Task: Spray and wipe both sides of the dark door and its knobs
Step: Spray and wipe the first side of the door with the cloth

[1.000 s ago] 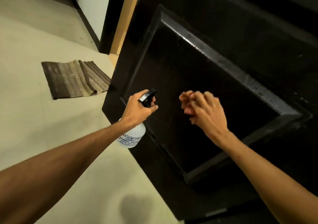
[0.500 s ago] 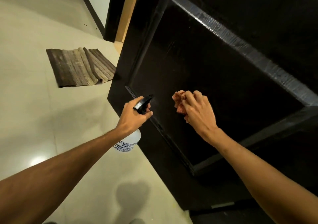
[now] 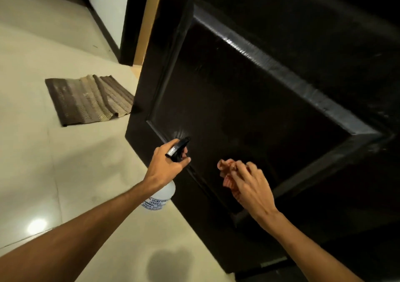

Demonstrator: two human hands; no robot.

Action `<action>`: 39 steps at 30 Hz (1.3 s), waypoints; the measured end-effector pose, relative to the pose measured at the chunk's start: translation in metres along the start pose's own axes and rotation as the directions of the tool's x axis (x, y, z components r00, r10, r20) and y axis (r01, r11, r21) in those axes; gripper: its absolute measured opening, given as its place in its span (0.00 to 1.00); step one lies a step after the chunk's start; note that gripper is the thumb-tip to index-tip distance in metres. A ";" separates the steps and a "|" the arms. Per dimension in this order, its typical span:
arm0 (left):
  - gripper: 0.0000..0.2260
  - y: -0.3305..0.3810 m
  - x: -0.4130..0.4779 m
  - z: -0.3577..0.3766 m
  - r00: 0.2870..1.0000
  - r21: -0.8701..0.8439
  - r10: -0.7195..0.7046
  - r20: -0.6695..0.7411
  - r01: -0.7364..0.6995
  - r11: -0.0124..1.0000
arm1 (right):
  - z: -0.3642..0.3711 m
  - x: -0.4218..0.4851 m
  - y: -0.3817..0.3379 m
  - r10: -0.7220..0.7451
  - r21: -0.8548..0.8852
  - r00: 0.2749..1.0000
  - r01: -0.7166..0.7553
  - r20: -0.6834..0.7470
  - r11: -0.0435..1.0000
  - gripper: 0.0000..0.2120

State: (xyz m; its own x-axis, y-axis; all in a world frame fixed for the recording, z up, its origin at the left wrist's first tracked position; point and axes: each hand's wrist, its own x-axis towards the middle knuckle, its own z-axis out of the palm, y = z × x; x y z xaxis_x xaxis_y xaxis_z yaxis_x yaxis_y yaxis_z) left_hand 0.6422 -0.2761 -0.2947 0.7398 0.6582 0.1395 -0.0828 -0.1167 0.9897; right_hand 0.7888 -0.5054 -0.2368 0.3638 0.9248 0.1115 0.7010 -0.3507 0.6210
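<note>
The dark door (image 3: 249, 91) fills the right of the view, with a recessed panel framed by a glossy moulding. My left hand (image 3: 166, 164) grips a white spray bottle (image 3: 161, 198) with a black trigger head, its nozzle pointing at the panel's lower left corner, where a faint mist patch shows. My right hand (image 3: 249, 184) holds a crumpled reddish cloth (image 3: 227, 177) against the lower part of the panel. No knob is in view.
A brown striped floor mat (image 3: 86, 99) lies on the pale tiled floor (image 3: 54, 173) to the left of the door's edge. Behind it stand a white wall and a dark door frame (image 3: 129, 32).
Both hands have dropped lower on the panel. The bottle's nozzle sits nearer the panel's lower left corner, where a faint mist patch has appeared. The cloth stays bunched in my right hand.
</note>
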 end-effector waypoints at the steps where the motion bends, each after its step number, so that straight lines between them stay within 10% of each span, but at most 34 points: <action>1: 0.09 0.007 -0.002 0.007 1.000 -0.009 0.025 0.009 -0.025 1.000 | -0.014 0.002 0.009 0.053 0.017 0.996 -0.052 -0.070 0.999 0.26; 11: 0.08 0.170 -0.002 0.071 0.930 -0.084 0.343 0.134 -0.334 0.939 | -0.149 -0.026 0.142 0.586 0.226 0.612 -0.564 -0.530 0.794 0.20; 25: 0.10 0.234 0.031 0.097 0.940 0.064 0.313 0.136 -0.324 0.944 | -0.167 -0.005 0.131 0.669 0.328 0.569 -0.592 -0.478 0.737 0.20; 39: 0.10 0.220 0.104 0.042 0.936 0.140 0.346 0.062 -0.352 0.926 | -0.180 0.101 0.123 0.475 0.175 0.743 -0.450 -0.471 0.876 0.06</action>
State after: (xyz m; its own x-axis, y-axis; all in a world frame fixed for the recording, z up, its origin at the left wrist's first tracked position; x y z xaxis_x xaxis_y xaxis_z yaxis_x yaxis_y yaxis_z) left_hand 0.7286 -0.2648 -0.0637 0.7050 0.5300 0.4714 -0.2434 -0.4434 0.8626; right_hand 0.8013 -0.4282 -0.0098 0.3149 0.5901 0.7434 0.5578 -0.7487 0.3581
